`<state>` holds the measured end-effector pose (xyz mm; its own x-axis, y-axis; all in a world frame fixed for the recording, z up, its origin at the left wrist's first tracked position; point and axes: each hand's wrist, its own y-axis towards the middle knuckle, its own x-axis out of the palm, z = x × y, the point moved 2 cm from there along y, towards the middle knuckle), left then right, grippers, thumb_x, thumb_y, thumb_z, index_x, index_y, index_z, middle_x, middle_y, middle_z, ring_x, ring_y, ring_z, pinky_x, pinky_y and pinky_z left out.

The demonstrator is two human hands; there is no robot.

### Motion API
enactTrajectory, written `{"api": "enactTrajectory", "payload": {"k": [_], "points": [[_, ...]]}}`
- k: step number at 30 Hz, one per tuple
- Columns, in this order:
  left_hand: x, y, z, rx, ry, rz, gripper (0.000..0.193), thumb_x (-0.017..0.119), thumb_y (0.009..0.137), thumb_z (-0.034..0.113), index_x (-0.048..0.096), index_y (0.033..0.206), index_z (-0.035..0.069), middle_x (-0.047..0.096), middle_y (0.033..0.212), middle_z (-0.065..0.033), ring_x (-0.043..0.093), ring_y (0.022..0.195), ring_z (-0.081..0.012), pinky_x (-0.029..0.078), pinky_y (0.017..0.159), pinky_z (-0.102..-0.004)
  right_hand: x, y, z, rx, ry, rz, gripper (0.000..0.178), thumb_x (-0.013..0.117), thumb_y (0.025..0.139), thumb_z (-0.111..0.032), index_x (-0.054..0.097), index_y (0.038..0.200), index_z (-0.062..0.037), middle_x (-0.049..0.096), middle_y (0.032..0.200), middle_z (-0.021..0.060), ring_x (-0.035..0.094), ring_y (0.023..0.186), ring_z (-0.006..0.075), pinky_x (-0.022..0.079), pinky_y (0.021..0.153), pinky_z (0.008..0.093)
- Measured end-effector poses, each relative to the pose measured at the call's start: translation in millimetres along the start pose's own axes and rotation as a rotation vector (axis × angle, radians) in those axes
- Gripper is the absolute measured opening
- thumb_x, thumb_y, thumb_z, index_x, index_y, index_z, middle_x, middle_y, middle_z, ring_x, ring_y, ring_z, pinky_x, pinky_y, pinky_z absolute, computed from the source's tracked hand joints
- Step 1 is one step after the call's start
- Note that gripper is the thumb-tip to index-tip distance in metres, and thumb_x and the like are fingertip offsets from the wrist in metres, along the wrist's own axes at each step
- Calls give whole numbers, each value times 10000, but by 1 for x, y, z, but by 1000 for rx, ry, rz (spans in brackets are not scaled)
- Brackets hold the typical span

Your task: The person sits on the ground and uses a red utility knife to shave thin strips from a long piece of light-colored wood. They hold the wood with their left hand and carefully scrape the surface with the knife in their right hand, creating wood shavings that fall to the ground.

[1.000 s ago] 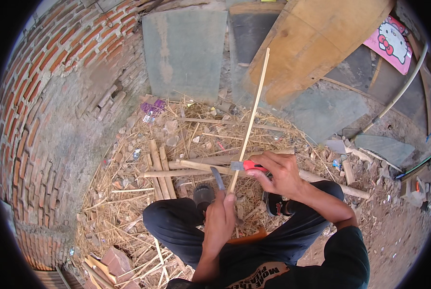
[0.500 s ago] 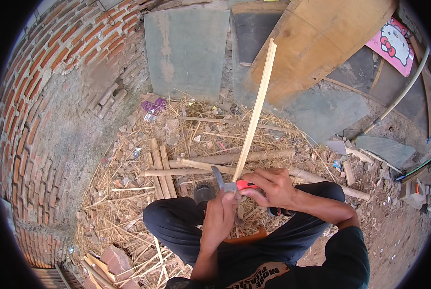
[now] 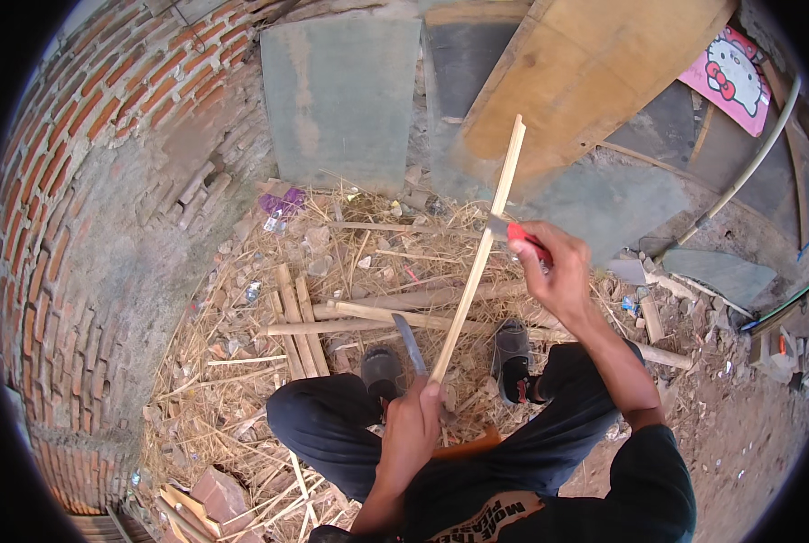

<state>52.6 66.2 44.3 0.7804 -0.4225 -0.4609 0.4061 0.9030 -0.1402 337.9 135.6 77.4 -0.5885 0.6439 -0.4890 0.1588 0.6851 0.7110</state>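
My left hand [image 3: 409, 430] is closed round the lower end of a long, pale wooden strip [image 3: 477, 267], which leans up and away to the right. In my right hand [image 3: 560, 276] is a red-handled knife [image 3: 524, 241]; its short grey blade lies against the strip's upper half. Beside my left fingers a dark, curved blade [image 3: 408, 342] sticks up; its lower part is hidden by the hand, so I cannot tell what holds it.
My shoes [image 3: 513, 348] and bent knees frame the work. Bamboo poles [image 3: 423, 299] and short wood pieces [image 3: 300, 312] lie on straw and rubble. A brick wall [image 3: 70, 226] rises at left; grey boards [image 3: 346, 100] and a brown board [image 3: 594, 81] stand at the back.
My right hand has moved the knife up along the strip, away from my left hand. The strip's top has dropped lower, and my left hand has shifted slightly down.
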Motion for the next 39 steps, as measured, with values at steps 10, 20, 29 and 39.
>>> {"api": "enactTrajectory", "payload": {"k": [10, 20, 29, 39], "points": [[-9, -17, -17, -11, 130, 37, 366, 412, 1182, 273, 609, 1016, 13, 595, 715, -175, 630, 680, -395, 485, 692, -487, -25, 1, 9, 142, 50, -32, 254, 766, 1011, -248, 758, 1082, -4, 725, 794, 108, 645, 612, 186, 494, 579, 332], [-7, 13, 5, 81, 64, 179, 330, 503, 1154, 268, 549, 1108, -55, 621, 738, -295, 642, 725, -538, 443, 641, -591, 27, -66, -64, -212, 163, -393, 280, 862, 885, -251, 760, 1061, -59, 729, 849, 78, 697, 616, 258, 555, 545, 371], [-3, 13, -3, 107, 104, 198, 285, 494, 1151, 222, 561, 1117, -53, 611, 697, -282, 633, 677, -543, 439, 597, -596, 26, -52, -53, -240, 112, -320, 293, 875, 862, -242, 777, 1068, -60, 720, 820, 71, 689, 609, 252, 548, 553, 363], [5, -15, -22, 3, 97, 136, 331, 442, 1165, 244, 565, 1019, -26, 551, 658, -248, 611, 650, -512, 425, 596, -540, 10, 0, 3, 49, 13, -123, 235, 815, 945, -249, 802, 1069, -50, 778, 887, 139, 750, 709, 286, 581, 649, 366]]}}
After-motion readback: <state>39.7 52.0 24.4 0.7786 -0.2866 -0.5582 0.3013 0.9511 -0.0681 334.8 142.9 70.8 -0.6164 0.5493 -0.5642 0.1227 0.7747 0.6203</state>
